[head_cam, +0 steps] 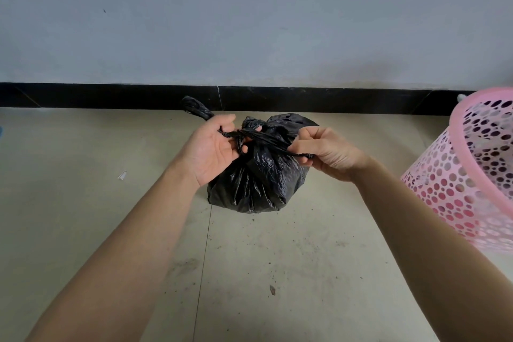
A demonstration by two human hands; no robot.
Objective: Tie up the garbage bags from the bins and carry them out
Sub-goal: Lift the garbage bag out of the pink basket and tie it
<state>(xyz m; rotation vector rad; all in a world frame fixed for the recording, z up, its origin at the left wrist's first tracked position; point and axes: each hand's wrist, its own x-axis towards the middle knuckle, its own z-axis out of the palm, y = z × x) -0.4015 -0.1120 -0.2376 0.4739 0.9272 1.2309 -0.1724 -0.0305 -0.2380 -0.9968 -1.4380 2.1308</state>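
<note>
The black garbage bag sits on the floor between your hands. Your left hand and right hand each grip one twisted tail, stretched sideways across the knot.

My only view is the head camera: it looks forward and down, close over the floor, facing the wall.

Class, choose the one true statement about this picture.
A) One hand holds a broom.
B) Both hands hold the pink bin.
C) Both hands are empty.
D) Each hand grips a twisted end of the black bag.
D: the left hand and the right hand each grip a twisted end of the black bag; the pink bin is apart, untouched.
</note>
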